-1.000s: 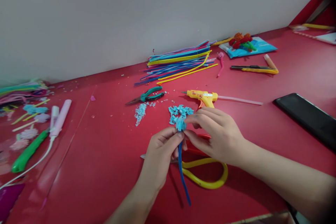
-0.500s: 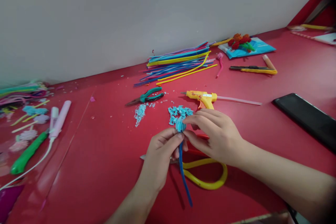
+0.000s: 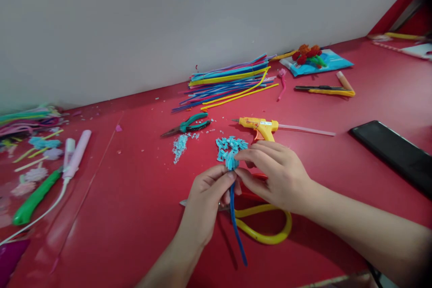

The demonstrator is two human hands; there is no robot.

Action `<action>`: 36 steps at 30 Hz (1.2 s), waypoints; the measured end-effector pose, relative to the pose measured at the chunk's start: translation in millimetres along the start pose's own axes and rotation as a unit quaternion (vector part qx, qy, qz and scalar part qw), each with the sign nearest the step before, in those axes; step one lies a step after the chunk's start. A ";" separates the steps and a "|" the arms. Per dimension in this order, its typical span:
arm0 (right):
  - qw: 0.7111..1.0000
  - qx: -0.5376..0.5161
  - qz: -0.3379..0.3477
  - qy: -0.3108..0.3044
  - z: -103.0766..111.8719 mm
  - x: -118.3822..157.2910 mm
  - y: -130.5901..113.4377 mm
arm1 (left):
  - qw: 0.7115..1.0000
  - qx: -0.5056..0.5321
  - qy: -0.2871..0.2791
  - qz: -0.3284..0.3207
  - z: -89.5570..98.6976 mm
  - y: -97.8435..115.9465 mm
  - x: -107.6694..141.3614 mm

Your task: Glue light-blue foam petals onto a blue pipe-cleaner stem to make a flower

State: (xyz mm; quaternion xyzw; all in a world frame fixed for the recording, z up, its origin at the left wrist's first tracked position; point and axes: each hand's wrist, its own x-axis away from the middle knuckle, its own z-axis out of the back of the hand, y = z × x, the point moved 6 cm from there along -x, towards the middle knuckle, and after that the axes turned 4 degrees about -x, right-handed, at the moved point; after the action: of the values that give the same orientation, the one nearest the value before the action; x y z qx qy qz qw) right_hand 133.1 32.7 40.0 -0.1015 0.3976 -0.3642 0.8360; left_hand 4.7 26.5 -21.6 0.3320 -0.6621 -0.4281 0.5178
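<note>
A light blue pipe cleaner flower [image 3: 231,162] with a dark blue stem [image 3: 238,233] is held upright over the table. My left hand [image 3: 209,193] is closed, thumb and fingers pinching it where stem and petals meet. From the right, my right hand [image 3: 278,173] has thumb and fingertips closed on the side of the petals. Just behind the flower lies a pile of short light blue pieces [image 3: 232,143], partly covered by it. Under both hands rest scissors with a yellow and red handle [image 3: 270,237]; the hands hide part of them.
Beyond the hands lie a yellow glue gun [image 3: 258,123], green-handled pliers [image 3: 192,122] and blue clippings [image 3: 180,147]. Farther back are bundled pipe cleaners [image 3: 229,78] and a utility knife [image 3: 324,89]. A black phone [image 3: 393,153] is at right; a pink corded tool [image 3: 78,153] and a green handle [image 3: 37,198] at left.
Hardly anything differs. Both hands keep the same grip on the flower, and the view has shifted very slightly.
</note>
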 end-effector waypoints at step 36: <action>0.909 0.001 -0.409 -0.077 4.0 11.7 118.9 | 0.992 0.002 0.091 -0.085 10.9 23.7 3.1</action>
State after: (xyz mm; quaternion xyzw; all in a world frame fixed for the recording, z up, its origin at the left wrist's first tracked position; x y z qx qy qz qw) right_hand 203.8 109.1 -18.8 -0.2827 0.2550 -0.6658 0.6417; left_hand -6.5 36.1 0.2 0.4254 -0.5825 -0.4371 0.5373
